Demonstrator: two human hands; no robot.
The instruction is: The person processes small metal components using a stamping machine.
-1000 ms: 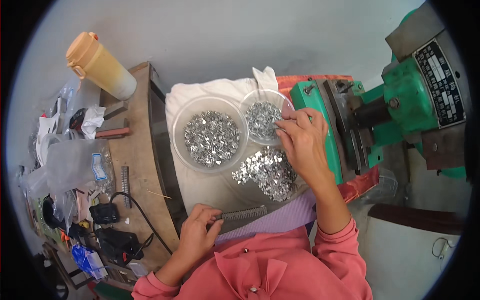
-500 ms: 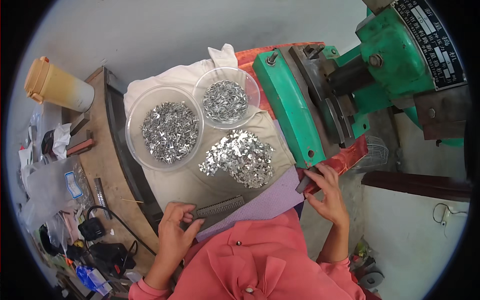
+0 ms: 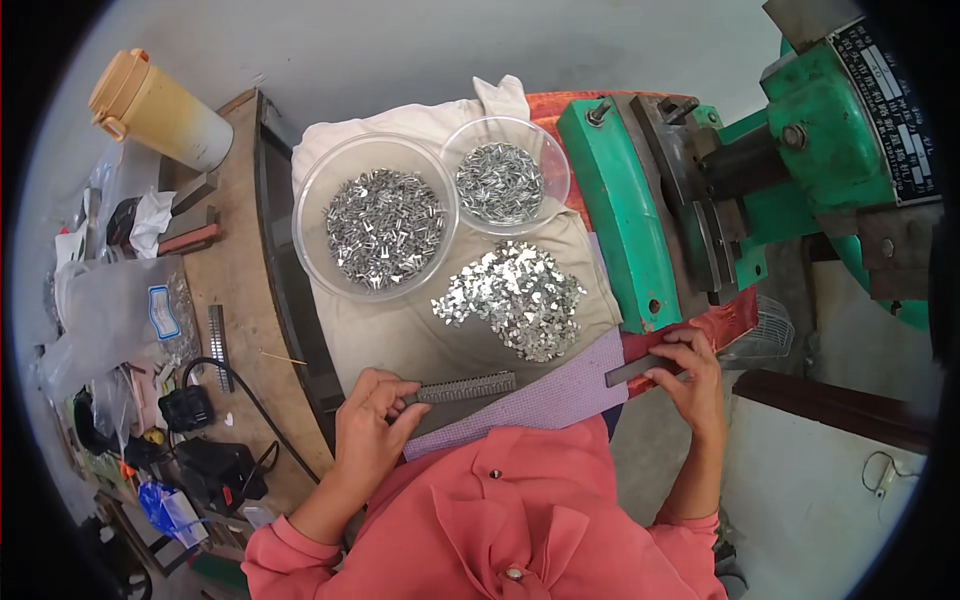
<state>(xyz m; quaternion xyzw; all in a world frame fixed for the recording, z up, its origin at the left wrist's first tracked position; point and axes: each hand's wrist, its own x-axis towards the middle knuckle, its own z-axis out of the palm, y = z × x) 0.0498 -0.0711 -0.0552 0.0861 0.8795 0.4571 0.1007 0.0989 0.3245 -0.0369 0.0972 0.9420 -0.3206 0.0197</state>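
My left hand (image 3: 372,418) pinches the left end of a dark slotted metal bar (image 3: 468,387), which carries a close row of small metal pieces. This bar lies at the front of the beige cloth, by the lilac cloth (image 3: 520,405). On the right, my right hand (image 3: 697,385) grips the end of a plain dark flat bar (image 3: 630,371) between thumb and fingers, just in front of the green press (image 3: 625,240). A loose pile of small shiny metal pieces (image 3: 520,300) lies beyond the two hands.
Behind the pile stand a large clear tub (image 3: 300,230) and a smaller clear bowl (image 3: 563,180), both holding small metal parts. The side bench (image 3: 240,300) bears a yellow-and-white jug (image 3: 165,110), plastic bags, black cable and another slotted strip (image 3: 219,350).
The whole view has shifted, so things sit farther right. My right thumb and fingers, spread around the flat bar before, have closed on its end. My left hand keeps the slotted bar.
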